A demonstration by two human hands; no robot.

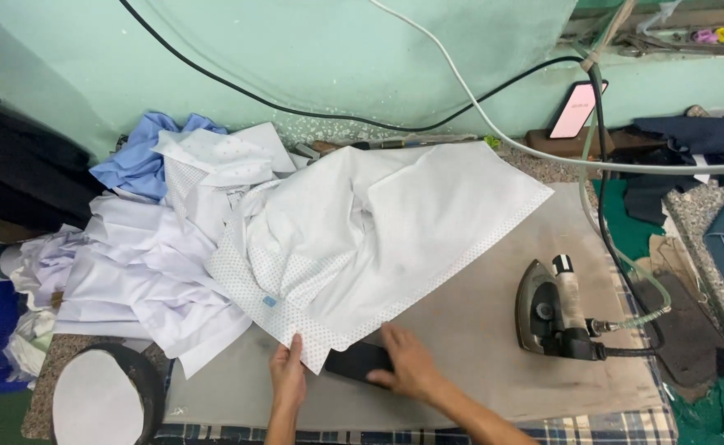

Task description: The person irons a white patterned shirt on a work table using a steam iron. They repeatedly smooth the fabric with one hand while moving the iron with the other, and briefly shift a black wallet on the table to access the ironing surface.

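Observation:
A white garment point(362, 231) with a dotted border lies spread across a grey pressing pad point(477, 330). My left hand point(287, 377) pinches the garment's near corner at the pad's front edge. My right hand point(409, 363) rests flat on a small black rectangular object point(354, 360) that lies on the pad just under the garment's hem. A steam iron point(551, 309) stands to the right on the pad, apart from both hands, with a hose and a cable attached.
A heap of white and blue clothes point(148, 247) fills the left side. A round white-topped stand point(98, 395) sits at the front left. Cables point(461, 82) hang along the green wall. A lit phone point(574, 109) and dark cloths point(691, 140) lie at the right.

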